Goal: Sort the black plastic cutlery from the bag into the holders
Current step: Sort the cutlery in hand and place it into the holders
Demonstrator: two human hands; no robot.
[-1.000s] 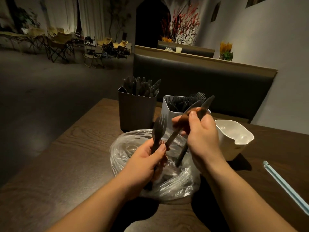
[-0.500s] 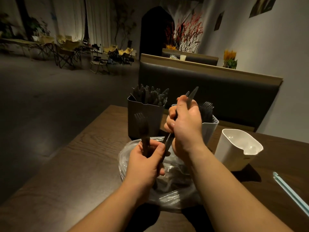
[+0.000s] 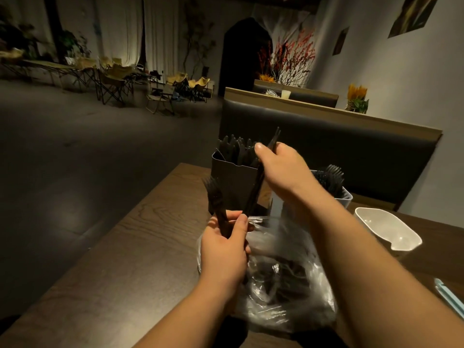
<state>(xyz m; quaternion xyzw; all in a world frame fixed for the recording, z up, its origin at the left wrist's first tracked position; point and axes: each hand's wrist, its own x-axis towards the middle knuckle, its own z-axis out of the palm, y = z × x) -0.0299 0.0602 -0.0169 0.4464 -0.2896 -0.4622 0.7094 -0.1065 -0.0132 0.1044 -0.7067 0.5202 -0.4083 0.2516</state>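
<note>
A clear plastic bag (image 3: 281, 285) of black cutlery lies on the wooden table (image 3: 130, 247) in front of me. My left hand (image 3: 223, 249) grips an upright black fork (image 3: 214, 199) just above the bag's left edge. My right hand (image 3: 283, 169) holds two black knives (image 3: 258, 182) tilted in front of the dark holder (image 3: 233, 182), which is full of black knives. A light holder (image 3: 344, 197) packed with black forks stands behind my right forearm. An empty white holder (image 3: 386, 229) sits to the right.
A pale blue strip (image 3: 449, 297) lies at the table's right edge. A dark padded bench back (image 3: 339, 146) runs behind the holders. The table's left edge drops to an open floor with folding chairs (image 3: 113, 81) far off.
My right hand has carried the knives left and farther away, from the light holder to the dark holder. My left hand keeps the fork upright over the bag.
</note>
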